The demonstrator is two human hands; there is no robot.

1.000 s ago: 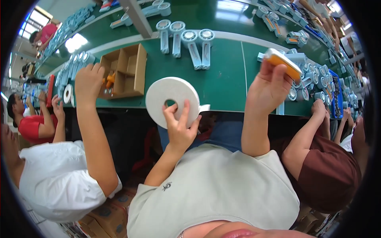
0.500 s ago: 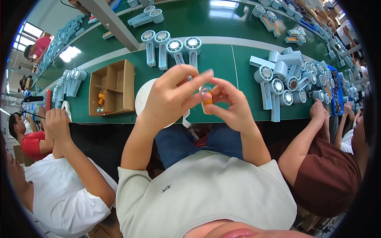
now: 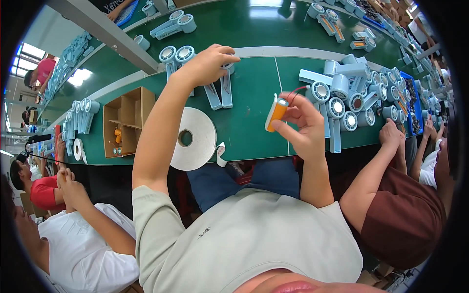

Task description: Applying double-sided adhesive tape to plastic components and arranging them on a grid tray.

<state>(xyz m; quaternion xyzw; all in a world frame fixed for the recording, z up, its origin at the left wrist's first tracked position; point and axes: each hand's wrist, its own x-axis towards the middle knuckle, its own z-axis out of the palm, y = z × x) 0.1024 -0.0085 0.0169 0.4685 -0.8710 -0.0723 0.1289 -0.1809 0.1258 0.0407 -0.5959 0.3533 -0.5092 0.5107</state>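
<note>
My right hand [image 3: 305,124] pinches an orange cylindrical battery [image 3: 278,115] between thumb and fingers, above the green table. A white strip [image 3: 271,110] lies along the battery's side, and thin red and dark wires [image 3: 296,90] trail from its upper end. My left hand [image 3: 207,66] is stretched out over the light-blue handheld fan housings in the row at the back. Its fingers are apart, bent over the round heads of two housings whose handles [image 3: 225,91] point towards me. Those heads are largely hidden, so I cannot tell how firmly the fingers touch them.
A large white tape roll [image 3: 201,139] with a loose end lies near the table edge. Left of it stands a divided cardboard box [image 3: 114,105] holding orange batteries. Many blue fan housings [image 3: 340,85] are heaped at right. People sit close on both sides.
My left hand has left the battery and moved up to the fan housings. My right hand has moved right with the battery, now tilted. The view has shifted, and the tape roll is uncovered.
</note>
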